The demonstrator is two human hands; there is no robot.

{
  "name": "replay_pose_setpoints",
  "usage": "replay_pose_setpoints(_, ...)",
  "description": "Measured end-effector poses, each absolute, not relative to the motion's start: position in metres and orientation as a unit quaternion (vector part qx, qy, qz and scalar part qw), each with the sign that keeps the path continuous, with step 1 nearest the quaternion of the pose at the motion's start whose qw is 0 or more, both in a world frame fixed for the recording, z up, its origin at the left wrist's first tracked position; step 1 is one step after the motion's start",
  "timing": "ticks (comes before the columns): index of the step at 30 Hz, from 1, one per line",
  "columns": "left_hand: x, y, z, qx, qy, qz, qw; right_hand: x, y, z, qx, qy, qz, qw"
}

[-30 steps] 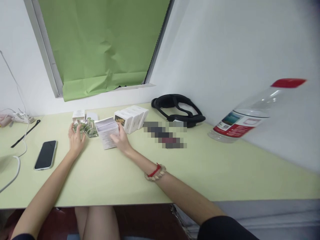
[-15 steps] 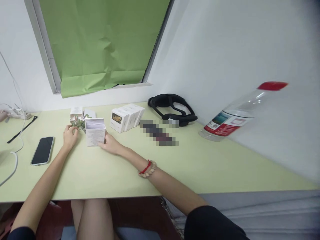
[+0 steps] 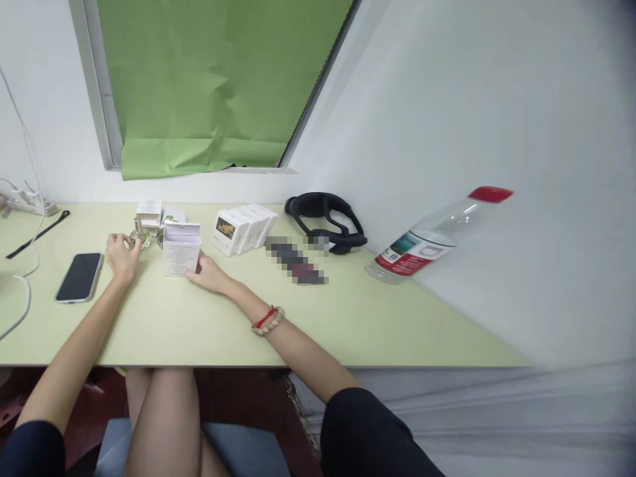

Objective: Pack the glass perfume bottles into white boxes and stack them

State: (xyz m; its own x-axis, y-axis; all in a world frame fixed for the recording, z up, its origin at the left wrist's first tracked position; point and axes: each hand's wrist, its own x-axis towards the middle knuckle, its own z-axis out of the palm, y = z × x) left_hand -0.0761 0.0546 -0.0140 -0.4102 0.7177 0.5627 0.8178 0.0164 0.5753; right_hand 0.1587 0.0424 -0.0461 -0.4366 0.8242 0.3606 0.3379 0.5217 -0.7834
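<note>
My left hand point(image 3: 122, 257) is closed around a small clear glass bottle point(image 3: 142, 237), which looks like a perfume bottle with a greenish tint. Just to its right stands an upright white printed box point(image 3: 181, 257) with its top flap raised. My right hand point(image 3: 209, 273) grips the lower right side of that box. Part of another small glass bottle point(image 3: 159, 240) shows at the box's left edge, mostly hidden behind it. Another white box point(image 3: 150, 211) sits behind the bottles.
Several white boxes point(image 3: 231, 233) stand in a row right of centre. Behind them lies a black headset point(image 3: 322, 215). A large plastic bottle with a red cap point(image 3: 415, 252) stands at the right. Left are a phone point(image 3: 79, 278), a black strip point(image 3: 40, 234) and white cables point(image 3: 24, 311).
My left hand has drawn a glass bottle leftward, away from the cluster by the box. My right hand keeps its hold on the box. The camera view has shifted.
</note>
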Motion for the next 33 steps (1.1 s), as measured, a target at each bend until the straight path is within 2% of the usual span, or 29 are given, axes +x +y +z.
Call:
replay_pose_setpoints(3, -0.079, 0.058, -0.018, -0.578, -0.663, -0.472, 0.051, 0.158, 0.044, -0.048, -0.373, -0.79, 0.316, 0.371)
replay_pose_setpoints(10, -0.086, 0.067, -0.027, -0.641, -0.634, -0.431, -0.039, 0.155, 0.043, -0.045, -0.343, -0.795, 0.335, 0.371)
replay_pose_setpoints(16, -0.088, 0.063, -0.027, -0.631, -0.64, -0.437, -0.03, 0.153, 0.039, -0.042, -0.378, -0.781, 0.331, 0.371)
replay_pose_setpoints(19, -0.084, 0.053, -0.026, -0.621, -0.658, -0.426, -0.013, 0.154, 0.039, -0.044, -0.384, -0.771, 0.314, 0.4)
replay_pose_setpoints(23, -0.078, 0.04, -0.023, -0.622, -0.676, -0.396, 0.016, 0.155, 0.042, -0.048, -0.38, -0.756, 0.29, 0.448)
replay_pose_setpoints(29, -0.076, 0.037, -0.02, -0.64, -0.71, -0.294, 0.017, 0.155, 0.05, -0.053, -0.389, -0.75, 0.268, 0.462)
replay_pose_setpoints(33, -0.079, 0.038, -0.023, -0.666, -0.682, -0.296, 0.059, 0.159, 0.054, -0.055, -0.411, -0.747, 0.214, 0.476)
